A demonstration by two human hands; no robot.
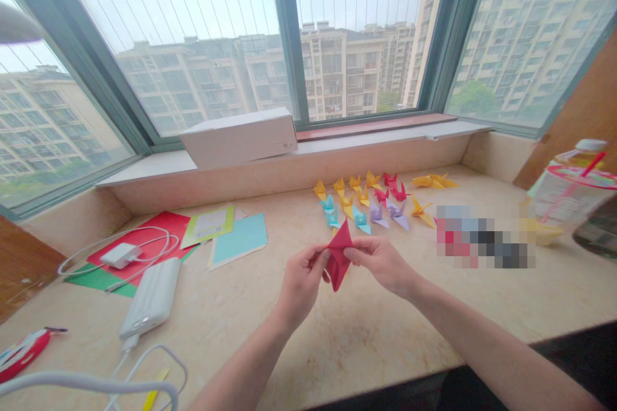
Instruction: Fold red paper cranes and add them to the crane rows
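A red folded paper piece [339,255], diamond-shaped and partly folded, is held up above the beige stone counter [366,334]. My left hand [299,284] pinches its left side with closed fingers. My right hand [380,262] pinches its right edge, thumb and fingers pressed together. Just beyond the hands, several finished paper cranes [366,200] in yellow, blue, purple and red stand in rows on the counter.
Sheets of red, green and blue paper [231,237] lie at the left with a white charger [120,254] and cable. A white power bank [152,298] lies nearer. A white box [240,137] sits on the sill. A plastic cup with pink lid [566,196] stands at right.
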